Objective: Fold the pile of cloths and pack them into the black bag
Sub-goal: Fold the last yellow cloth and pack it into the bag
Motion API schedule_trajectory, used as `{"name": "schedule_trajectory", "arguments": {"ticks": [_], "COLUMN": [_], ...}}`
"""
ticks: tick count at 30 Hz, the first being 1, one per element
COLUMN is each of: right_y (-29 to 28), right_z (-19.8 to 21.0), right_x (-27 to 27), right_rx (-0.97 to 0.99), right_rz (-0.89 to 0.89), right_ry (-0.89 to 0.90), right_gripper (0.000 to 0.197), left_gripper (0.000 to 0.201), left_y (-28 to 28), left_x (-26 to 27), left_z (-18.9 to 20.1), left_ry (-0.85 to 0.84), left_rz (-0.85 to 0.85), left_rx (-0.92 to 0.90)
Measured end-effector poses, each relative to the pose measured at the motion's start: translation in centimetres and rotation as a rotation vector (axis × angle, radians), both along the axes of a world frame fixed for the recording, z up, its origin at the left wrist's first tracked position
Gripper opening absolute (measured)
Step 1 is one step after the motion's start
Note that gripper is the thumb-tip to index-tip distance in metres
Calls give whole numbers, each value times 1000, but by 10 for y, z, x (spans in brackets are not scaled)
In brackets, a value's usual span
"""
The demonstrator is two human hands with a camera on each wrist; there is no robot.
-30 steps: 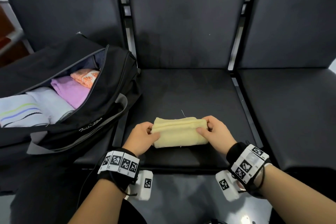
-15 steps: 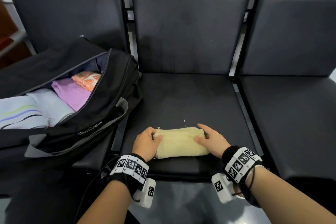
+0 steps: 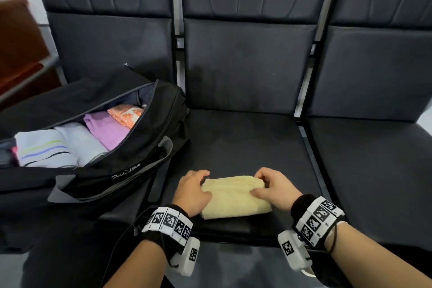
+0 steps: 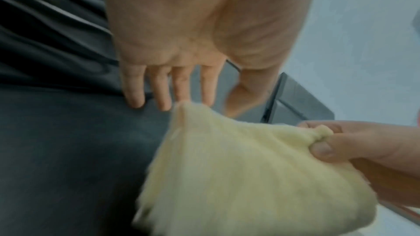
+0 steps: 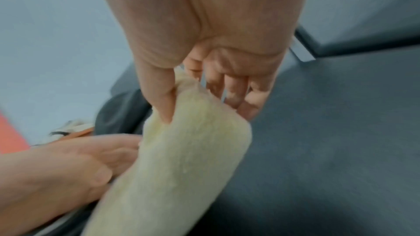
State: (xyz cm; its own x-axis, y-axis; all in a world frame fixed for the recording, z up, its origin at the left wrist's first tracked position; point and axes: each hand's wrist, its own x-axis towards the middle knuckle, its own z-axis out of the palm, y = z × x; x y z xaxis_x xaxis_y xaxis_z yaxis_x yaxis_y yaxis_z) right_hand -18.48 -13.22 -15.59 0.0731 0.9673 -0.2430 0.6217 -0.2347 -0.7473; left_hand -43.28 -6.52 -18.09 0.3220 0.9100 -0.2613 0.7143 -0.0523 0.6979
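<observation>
A folded yellow cloth [image 3: 233, 197] lies near the front edge of the middle seat. My left hand [image 3: 198, 182] is at its left end. In the left wrist view the fingers [image 4: 159, 87] are straight, their tips on the seat beside the cloth's corner [image 4: 184, 109]. My right hand [image 3: 259, 184] pinches the cloth's far right corner between thumb and fingers, and the right wrist view shows the thumb [image 5: 159, 96] pressed into the cloth [image 5: 181, 159]. The black bag [image 3: 121, 170] stands open on the left seat.
Inside the bag lie a white striped cloth [image 3: 44, 147], a lilac cloth [image 3: 107, 128] and an orange patterned one [image 3: 126, 112]. The seat backs [image 3: 245, 58] rise behind. The right seat [image 3: 374, 166] is bare. A metal rail [image 3: 311, 159] divides the seats.
The cloth has settled flatter, closer to the seat's front edge. My right fingers have curled onto its far right corner. My left hand has shifted to the far left corner.
</observation>
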Motion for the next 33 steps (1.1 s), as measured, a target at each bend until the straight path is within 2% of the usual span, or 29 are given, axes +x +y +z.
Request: {"name": "schedule_trajectory", "arguments": {"ticks": [3,5,9,11,14,17,19,21,25,29,33], "right_y": [5,11,21,26,39,57,71,83,111,144,190], "right_z": [43,68,100,107,106,104,99,95,94,103,109], "right_x": [-17,-31,-47,-52,-60,-74,-87,-105,-151,-199,-245], "right_rx": [170,227,243,294,425,329,183,39,-119,-82,-44], "right_rz": [141,237,303,289,145,22,57,112,208,237,282], "right_ry": [-47,-136,-304,-258,-53,200,366,441,514,484,427], "right_gripper": [23,26,33,36,47,60,61,62,62,61,58], "left_gripper": [93,96,61,45,35,27,27,30,23,16,22], "left_y": [-4,-4,-3,0,11,25,35,47,70,96,130], "left_x": [14,24,28,25,11,-15,-34,-54,-96,-138,-180], "left_z": [30,44,61,68,77,88,93,97,103,105,97], "left_ry": [-158,-153,-270,-321,-431,-590,-692,-780,-921,-966,-948], "left_rz": [-252,-345,-269,-229,-183,-25,120,241,435,582,763], "left_rx": [16,27,-49,-28,-44,-175,-257,-301,-303,-259,-264]}}
